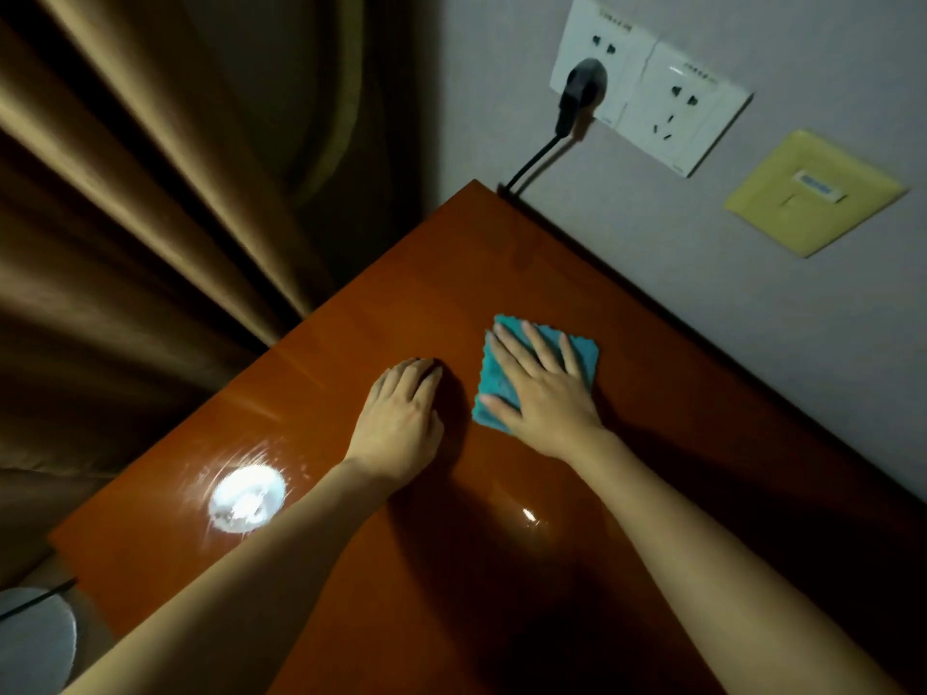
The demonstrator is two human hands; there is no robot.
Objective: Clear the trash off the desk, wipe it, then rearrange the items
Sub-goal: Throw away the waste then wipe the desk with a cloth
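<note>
Both my hands lie on the desk (351,353), arms reaching in from the near edge. My left hand (401,418) rests palm down on the bare wood, fingers held close together and bent a little at the tips, holding nothing. Just to its right, with a narrow strip of wood between them, my right hand (542,393) is spread flat with straight, splayed fingers, pressing down on the blue cloth (501,388). That cloth is a small square with a wavy edge; it lies flat on the desk about midway across, and its far corners and left edge show past my fingers.

Nearer to me and to the left, a bright round glare (247,499) shines on the glossy reddish-brown top, with faint curved streaks around it. A smaller glint (529,515) sits between my forearms. At the near left corner, below the desk edge, part of a round grey object (35,639) shows, with a thin dark line crossing it; I cannot tell what it is.

Farther off on the left, brown curtains (150,218) hang in heavy folds beside the desk's left side. Along the far right edge the desk meets a pale wall (752,318). On that wall, a yellow plate (812,193) is mounted, and beyond it two white socket panels (647,82) sit side by side. A black plug (582,87) is pushed into the left panel, and its cable (531,163) drops behind the desk's far corner.
</note>
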